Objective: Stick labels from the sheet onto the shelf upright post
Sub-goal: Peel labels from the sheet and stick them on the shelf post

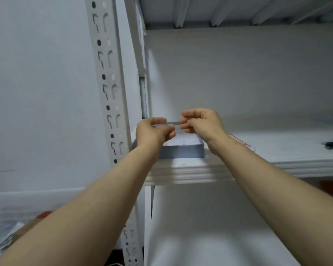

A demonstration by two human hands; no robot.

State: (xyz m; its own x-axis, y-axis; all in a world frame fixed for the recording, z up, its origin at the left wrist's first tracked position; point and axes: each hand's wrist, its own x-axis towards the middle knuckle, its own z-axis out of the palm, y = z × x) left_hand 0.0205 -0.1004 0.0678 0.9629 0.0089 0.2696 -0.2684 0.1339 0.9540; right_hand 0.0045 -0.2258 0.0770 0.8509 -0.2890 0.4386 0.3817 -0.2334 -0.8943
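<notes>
Both of my hands are raised in front of the shelf, pinching one small label strip between them: my left hand (154,131) grips its left end with thumb and fingers closed on it, and my right hand (201,122) pinches the right end. The label (173,123) hangs in the air above a shallow grey tray (183,151) on the shelf board (277,150); whether it is a peeled label or a piece of the sheet I cannot tell. The upright post (112,89), with its rows of slots, stands just to the left of my left hand. From here I judge the sticky side could fold onto itself or cling to my fingertips, and pressing it across a slot would leave it wrinkled or crooked.
</notes>
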